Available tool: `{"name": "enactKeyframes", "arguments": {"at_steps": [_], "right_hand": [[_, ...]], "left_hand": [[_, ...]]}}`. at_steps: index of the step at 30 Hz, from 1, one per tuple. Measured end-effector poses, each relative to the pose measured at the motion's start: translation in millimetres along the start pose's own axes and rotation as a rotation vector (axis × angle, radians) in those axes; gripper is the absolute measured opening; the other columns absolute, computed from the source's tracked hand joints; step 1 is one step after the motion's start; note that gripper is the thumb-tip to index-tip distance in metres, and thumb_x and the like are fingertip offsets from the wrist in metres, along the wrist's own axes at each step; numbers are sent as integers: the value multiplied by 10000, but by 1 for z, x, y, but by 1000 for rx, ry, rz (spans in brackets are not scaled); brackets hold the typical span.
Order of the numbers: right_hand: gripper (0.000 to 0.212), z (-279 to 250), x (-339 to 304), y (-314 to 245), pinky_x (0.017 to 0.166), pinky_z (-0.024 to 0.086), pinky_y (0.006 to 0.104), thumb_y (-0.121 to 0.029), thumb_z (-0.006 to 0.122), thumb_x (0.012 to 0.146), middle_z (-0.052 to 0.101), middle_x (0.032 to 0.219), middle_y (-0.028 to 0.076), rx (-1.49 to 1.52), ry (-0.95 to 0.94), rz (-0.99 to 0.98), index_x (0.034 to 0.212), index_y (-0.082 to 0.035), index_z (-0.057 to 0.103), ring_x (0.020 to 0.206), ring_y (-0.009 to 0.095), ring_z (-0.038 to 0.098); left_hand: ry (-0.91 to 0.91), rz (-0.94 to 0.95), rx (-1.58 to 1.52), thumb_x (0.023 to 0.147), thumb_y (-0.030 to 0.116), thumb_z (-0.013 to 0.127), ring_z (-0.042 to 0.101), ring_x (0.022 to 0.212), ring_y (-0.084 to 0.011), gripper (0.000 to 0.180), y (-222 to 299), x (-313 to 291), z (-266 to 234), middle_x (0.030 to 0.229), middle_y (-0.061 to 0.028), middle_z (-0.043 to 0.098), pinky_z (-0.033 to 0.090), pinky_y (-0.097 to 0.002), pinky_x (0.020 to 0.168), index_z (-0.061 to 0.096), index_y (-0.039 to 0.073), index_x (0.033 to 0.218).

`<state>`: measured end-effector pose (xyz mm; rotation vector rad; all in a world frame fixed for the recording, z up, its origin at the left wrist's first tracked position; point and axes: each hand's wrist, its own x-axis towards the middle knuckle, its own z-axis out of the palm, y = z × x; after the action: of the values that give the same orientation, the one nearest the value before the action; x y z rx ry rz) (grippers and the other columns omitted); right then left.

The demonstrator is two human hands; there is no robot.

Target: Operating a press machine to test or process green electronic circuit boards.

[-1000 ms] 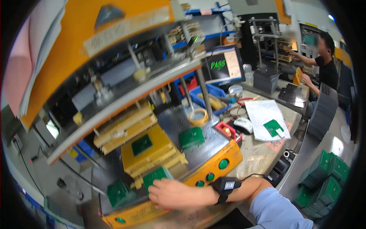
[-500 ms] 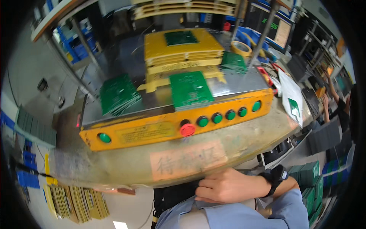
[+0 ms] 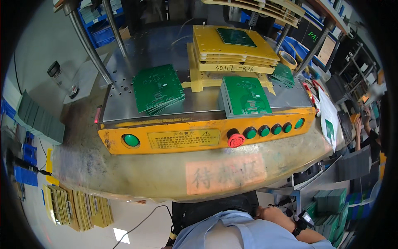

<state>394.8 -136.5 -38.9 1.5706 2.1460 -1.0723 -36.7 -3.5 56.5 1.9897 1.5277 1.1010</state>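
From my end, I read this as a pause between board moves, with no hand on the work. Right hand (image 3: pixel 271 216) is low at 5 o'clock, beside the light-blue cloth shirt (image 3: pixel 248 232), fingers curled; can't tell if they're clamped on anything. Left hand is out of view, so I can't tell its grip. Single flat green circuit board (image 3: pixel 236 37) lies at 1 o'clock on the yellow layered-plate fixture (image 3: pixel 207 41); slatted yellow upper plates (image 3: pixel 265 10) hang apart from it. Fanned stack of green boards (image 3: pixel 158 87) sits between 10 and 11, squarer front stack (image 3: pixel 246 95) at 2 by the deck edge, rear stack (image 3: pixel 284 75) farther out at 2. Orange metal front panel (image 3: pixel 182 122) has a red mushroom button (image 3: pixel 236 139) at 4. My call: next move needs the hands up from the lap. If it's a board swap, take the board by its edges, lift it level, keep fingers out from under the upper plates, don't bump the front stack.
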Motion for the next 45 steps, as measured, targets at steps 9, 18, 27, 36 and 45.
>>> {"name": "enactKeyframes", "arguments": {"at_steps": [9,18,27,36,45], "right_hand": [[250,80,-35,30,665,553,479,-291,579,934,708,879,191,-56,-14,603,1004,-54,614,775,385,696],[263,87,-31,28,683,552,465,-306,586,940,706,894,182,120,94,474,1019,-57,624,794,376,693],[277,72,-28,25,702,552,451,-320,594,946,703,909,173,237,123,417,1034,-60,634,814,366,690],[290,62,-28,21,720,551,437,-334,602,951,701,923,164,315,108,382,1048,-64,644,833,356,687],[304,22,-35,18,739,550,423,-348,610,957,698,938,156,412,91,220,1063,-67,654,853,346,684]], "left_hand": [[-28,33,-22,1039,241,511,640,903,-233,285,-8,18,-6,965,-95,682,504,-336,846,644,-10,1073],[-116,1,-5,1041,241,508,642,897,-227,287,-22,33,0,959,-90,683,506,-332,840,644,-9,1073],[-298,-266,338,1043,241,504,643,891,-220,289,-113,76,45,953,-85,684,508,-328,834,645,-9,1072],[-406,-362,453,1045,241,501,645,885,-214,290,-162,93,77,948,-80,685,510,-323,828,645,-9,1071],[-533,-424,57,1047,242,498,646,879,-207,292,-123,50,5,942,-75,686,513,-319,822,646,-9,1071]]}}
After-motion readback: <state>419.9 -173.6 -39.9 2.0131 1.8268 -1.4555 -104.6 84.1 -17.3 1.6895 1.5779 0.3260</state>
